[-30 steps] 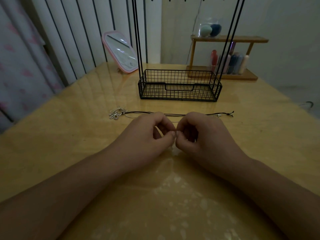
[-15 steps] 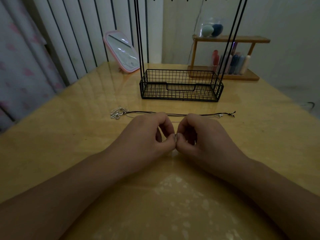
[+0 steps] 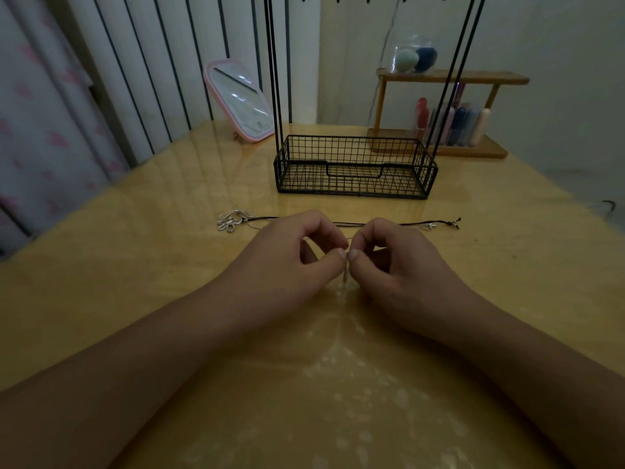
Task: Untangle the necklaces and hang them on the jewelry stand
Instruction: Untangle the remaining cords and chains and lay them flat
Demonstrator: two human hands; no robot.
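Observation:
My left hand (image 3: 291,262) and my right hand (image 3: 402,265) meet thumb to thumb over the wooden table (image 3: 101,265), each pinching a thin silver chain (image 3: 345,277) that hangs down between the thumbs. Just behind them a black cord necklace (image 3: 436,223) lies stretched across the table, its silver looped pendant (image 3: 231,220) at the left end and its clasp at the right. The black wire jewelry stand (image 3: 355,169), with a basket base and tall uprights, stands beyond the cord; its hooks are cut off at the top edge.
A pink-framed mirror (image 3: 241,101) leans at the back left. A small wooden shelf (image 3: 449,77) with bottles and a jar of sponges stands at the back right. A striped wall and a curtain line the left side.
Both hands have stayed together in the same place, with only small finger movements. A short length of silver chain now shows hanging below the thumbs.

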